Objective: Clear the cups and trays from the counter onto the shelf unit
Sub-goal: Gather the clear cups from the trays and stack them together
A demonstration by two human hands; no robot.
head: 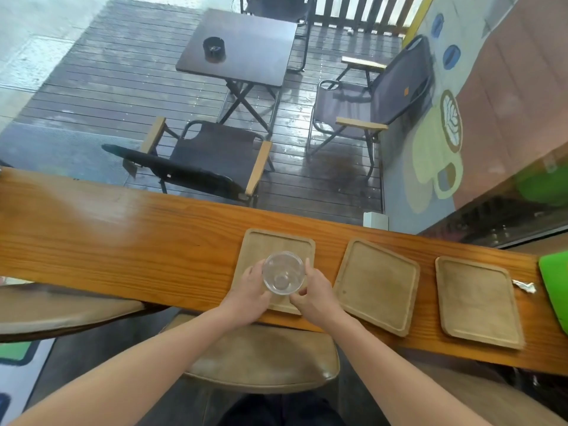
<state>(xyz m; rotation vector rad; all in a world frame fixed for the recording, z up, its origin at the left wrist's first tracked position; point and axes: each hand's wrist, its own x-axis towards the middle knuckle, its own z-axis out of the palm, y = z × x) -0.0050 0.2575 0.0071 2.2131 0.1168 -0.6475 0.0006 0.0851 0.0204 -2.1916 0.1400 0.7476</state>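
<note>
A clear glass cup [283, 273] stands upright on the leftmost of three square wooden trays [278, 241] on the long wooden counter [123, 238]. My left hand [249, 295] wraps the cup's left side and my right hand [313, 292] wraps its right side, both touching it. A second tray [376, 285] lies tilted to the right of it, bare. A third tray [478, 302] lies further right, also bare. The shelf unit is not in view.
A crumpled paper scrap [524, 285] lies by the third tray, and a green object [556, 284] sits at the counter's right end. Padded stools [261, 361] stand under the counter's near edge. Beyond a window are a deck table and folding chairs.
</note>
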